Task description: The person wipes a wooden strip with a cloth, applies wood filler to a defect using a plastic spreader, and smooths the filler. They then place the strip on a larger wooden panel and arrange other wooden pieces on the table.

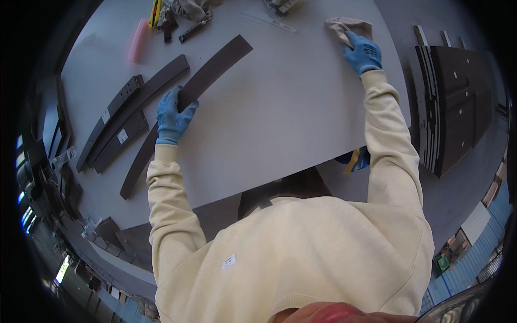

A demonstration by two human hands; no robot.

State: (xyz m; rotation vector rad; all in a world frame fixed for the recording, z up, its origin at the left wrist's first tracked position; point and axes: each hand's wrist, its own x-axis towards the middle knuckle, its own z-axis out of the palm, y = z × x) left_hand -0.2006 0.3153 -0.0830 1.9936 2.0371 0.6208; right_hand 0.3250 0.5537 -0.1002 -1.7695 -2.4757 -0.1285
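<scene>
Both of our hands wear blue gloves and are stretched out over the grey bench (280,118). Our left hand (173,119) lies on a long, dark, slightly curved strip (215,67), fingers folded over its edge and thumb on its far side, gripping it about midway along its length. That strip runs slantwise from the near left of the bench toward the far middle. Our right hand (363,54) presses down, fingers closed, on a crumpled beige cloth (344,26) at the far right of the bench. Just left of the strip lies a bundle of similar dark strips (129,116), some bearing white labels. Farther back we see a pink bar (138,40) and a black marker (193,29). Off the bench to the right sits a stack of dark panels (458,113).
</scene>
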